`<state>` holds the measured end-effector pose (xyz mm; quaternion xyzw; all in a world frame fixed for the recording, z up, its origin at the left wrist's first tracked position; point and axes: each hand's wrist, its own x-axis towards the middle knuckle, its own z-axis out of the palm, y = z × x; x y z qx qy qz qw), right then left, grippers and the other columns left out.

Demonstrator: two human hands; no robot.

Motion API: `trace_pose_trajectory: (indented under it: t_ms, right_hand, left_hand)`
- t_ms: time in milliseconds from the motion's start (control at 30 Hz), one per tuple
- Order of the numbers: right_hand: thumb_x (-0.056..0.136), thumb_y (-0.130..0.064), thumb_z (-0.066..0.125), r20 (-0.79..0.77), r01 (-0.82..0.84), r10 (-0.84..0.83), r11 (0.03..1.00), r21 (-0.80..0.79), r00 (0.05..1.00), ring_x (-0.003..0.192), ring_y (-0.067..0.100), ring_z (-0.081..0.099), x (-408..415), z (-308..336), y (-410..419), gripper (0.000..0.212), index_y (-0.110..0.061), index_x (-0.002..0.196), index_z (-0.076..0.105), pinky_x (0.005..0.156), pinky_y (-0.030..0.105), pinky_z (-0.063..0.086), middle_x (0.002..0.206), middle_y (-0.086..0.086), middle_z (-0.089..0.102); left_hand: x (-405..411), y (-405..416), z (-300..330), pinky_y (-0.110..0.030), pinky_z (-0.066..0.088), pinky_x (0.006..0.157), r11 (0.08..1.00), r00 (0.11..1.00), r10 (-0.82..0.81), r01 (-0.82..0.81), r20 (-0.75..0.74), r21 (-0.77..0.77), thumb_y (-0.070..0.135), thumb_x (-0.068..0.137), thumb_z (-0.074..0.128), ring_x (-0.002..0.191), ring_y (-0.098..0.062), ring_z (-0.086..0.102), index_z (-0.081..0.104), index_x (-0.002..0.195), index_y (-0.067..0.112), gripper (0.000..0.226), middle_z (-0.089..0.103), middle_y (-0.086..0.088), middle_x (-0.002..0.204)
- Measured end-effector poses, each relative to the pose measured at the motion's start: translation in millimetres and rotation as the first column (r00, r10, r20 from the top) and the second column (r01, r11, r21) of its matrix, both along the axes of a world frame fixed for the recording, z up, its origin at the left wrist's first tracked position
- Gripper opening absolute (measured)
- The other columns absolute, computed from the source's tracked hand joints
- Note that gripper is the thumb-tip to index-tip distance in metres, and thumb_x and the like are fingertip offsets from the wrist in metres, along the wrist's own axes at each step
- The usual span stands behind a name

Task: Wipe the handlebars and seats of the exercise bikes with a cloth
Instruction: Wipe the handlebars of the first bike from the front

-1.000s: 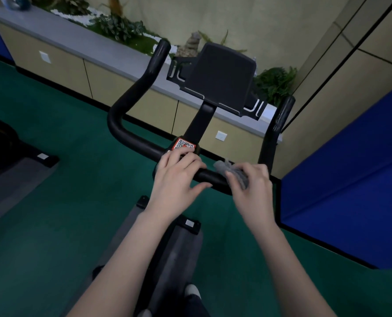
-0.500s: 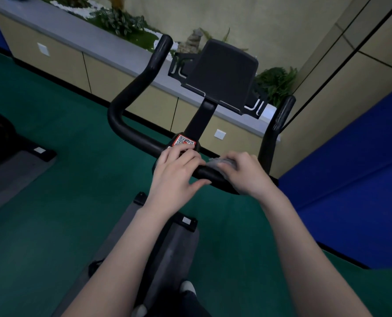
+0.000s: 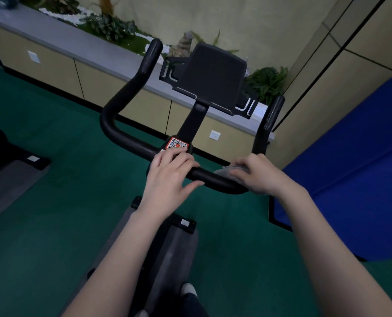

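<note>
The handlebar (image 3: 131, 140) is a thick black tube with a dull sheen. Its crossbar is laid from left to right — slightly lower at the right — and at each end it is bent forward into a horn, pointed up and away toward the grey ledge (image 3: 76, 45). A red QR sticker (image 3: 177, 143) is seen at the middle of the handlebar, below the dark tablet holder (image 3: 211, 76). The left hand (image 3: 167, 179) is rested on the crossbar beside the sticker, fingers loosely spread, not closed. The right hand (image 3: 256, 175) is pressed on the crossbar's right bend — a grey cloth (image 3: 222, 172) is clamped under its fingers, against the bar.
</note>
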<state>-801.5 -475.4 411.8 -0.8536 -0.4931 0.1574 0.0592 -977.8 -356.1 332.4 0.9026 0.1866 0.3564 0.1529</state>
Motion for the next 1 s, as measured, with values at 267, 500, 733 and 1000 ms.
trace_pose_trajectory:
  t_ms: [267, 500, 733, 1000]
  right_hand:
    - [0.088, 0.001, 0.062, -0.068, 0.297, -0.485, 0.413, 0.861, 0.872, 0.095, 0.014, 0.045, -69, -77, -33, 0.013, 0.003, 0.101, 0.062, 0.077, 0.017, 0.038, 0.099, -0.001, 0.053]
    - [0.088, 0.002, 0.061, -0.218, 0.352, -0.486, 0.204, 0.914, 0.847, 0.099, 0.014, 0.050, -83, -90, -27, 0.014, 0.001, 0.101, 0.057, 0.088, 0.013, 0.039, 0.104, 0.012, 0.053]
    - [0.092, -0.006, 0.059, -0.462, 0.558, -0.538, 0.020, 0.829, 0.705, 0.094, -0.002, 0.048, -96, -96, -25, 0.017, -0.012, 0.105, 0.051, 0.082, 0.006, 0.037, 0.105, 0.007, 0.050]
    - [0.096, -0.020, 0.054, -0.765, 0.834, -0.448, -0.072, 0.546, 0.462, 0.094, 0.004, 0.058, -94, -108, -36, 0.025, -0.008, 0.117, 0.055, 0.083, 0.026, 0.047, 0.104, -0.001, 0.061]
  left_hand:
    - [0, -1, -1, -0.040, 0.030, 0.104, 1.000, 1.000, 0.004, -0.004, -0.002, 0.002, 0.042, 0.075, 0.075, 0.119, -0.017, 0.048, 0.069, 0.098, 0.019, 0.033, 0.064, 0.009, 0.103]
    - [1, 1, -5, -0.040, 0.029, 0.103, 1.000, 1.000, 0.008, -0.008, -0.013, 0.028, 0.042, 0.076, 0.075, 0.119, -0.018, 0.046, 0.069, 0.101, 0.019, 0.035, 0.064, 0.008, 0.105]
    - [0, 1, -7, -0.038, 0.028, 0.101, 0.999, 1.000, 0.011, -0.011, -0.011, 0.039, 0.043, 0.077, 0.072, 0.120, -0.018, 0.045, 0.068, 0.102, 0.019, 0.035, 0.063, 0.008, 0.105]
    - [0, 1, -6, -0.037, 0.026, 0.102, 0.999, 0.999, 0.014, -0.012, -0.041, 0.049, 0.045, 0.079, 0.067, 0.121, -0.019, 0.046, 0.067, 0.104, 0.020, 0.035, 0.062, 0.008, 0.107]
